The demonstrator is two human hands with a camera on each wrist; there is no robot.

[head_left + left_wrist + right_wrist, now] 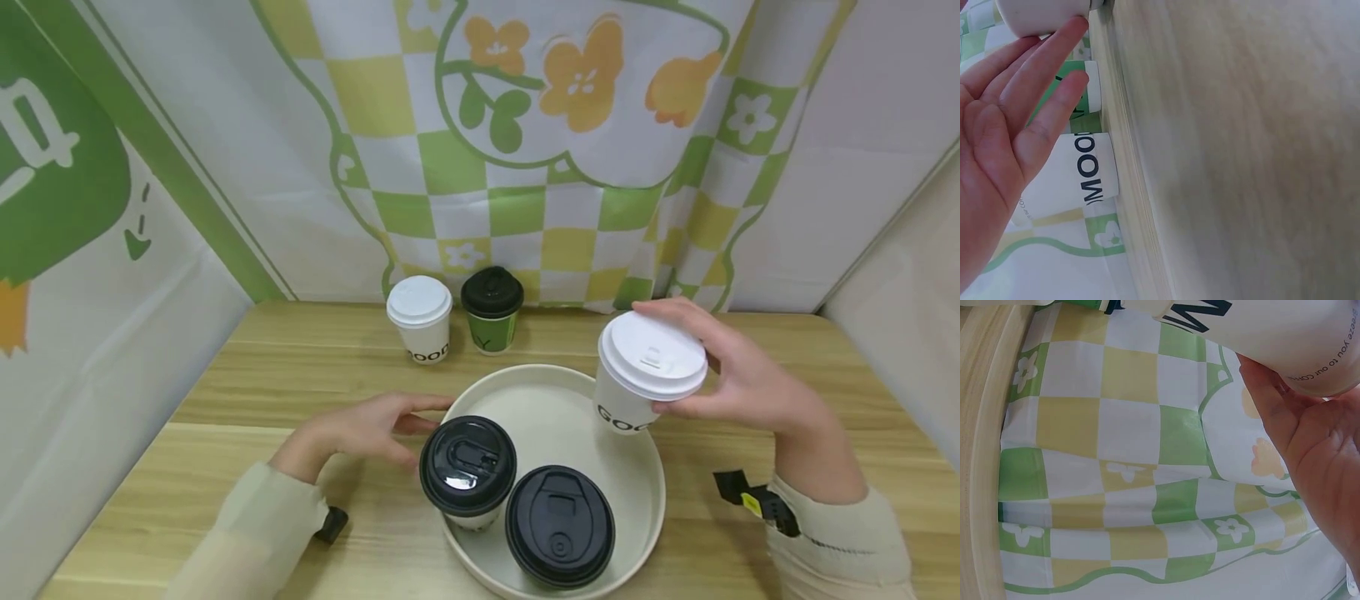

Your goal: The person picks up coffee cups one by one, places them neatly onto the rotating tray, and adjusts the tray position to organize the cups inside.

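In the head view my right hand (750,383) grips a white paper cup with a white lid (651,358), thumb and fingers around its side. The cup is over the right part of a round cream tray (555,412); whether it touches the tray is not clear. The right wrist view shows the same cup (1272,337) held above the palm. My left hand (367,429) is at the tray's left rim, fingers extended, beside a black-lidded cup (468,467). Another cup with a black lid (560,525) stands at the tray's front.
Behind the tray, a small white-lidded cup (420,321) and a green cup with a black lid (492,312) stand side by side on the wooden table (247,375). A checked, flowered cloth (525,200) hangs along the back edge.
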